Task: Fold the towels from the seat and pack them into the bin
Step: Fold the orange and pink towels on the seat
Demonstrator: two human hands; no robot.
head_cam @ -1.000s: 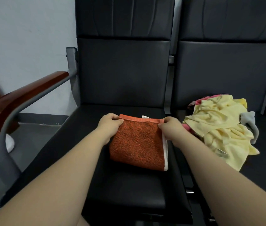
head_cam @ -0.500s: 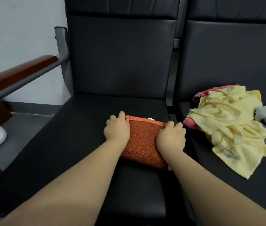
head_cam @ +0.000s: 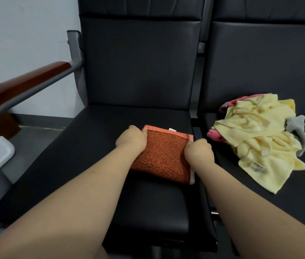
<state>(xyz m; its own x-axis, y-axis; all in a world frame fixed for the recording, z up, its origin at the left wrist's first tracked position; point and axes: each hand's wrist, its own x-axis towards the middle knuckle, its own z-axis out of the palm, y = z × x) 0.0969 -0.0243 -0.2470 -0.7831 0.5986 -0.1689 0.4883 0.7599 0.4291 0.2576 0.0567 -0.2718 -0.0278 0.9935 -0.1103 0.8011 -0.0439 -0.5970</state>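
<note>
Both hands have changed from pressing flat to gripping: left hand and right hand now clasp the side edges of the folded orange towel on the left seat, so folding appears complete and lifting should follow.

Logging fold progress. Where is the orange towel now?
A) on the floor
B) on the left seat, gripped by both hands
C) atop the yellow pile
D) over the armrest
B: the orange towel lies on the seat, left hand and right hand gripping its sides.
</note>
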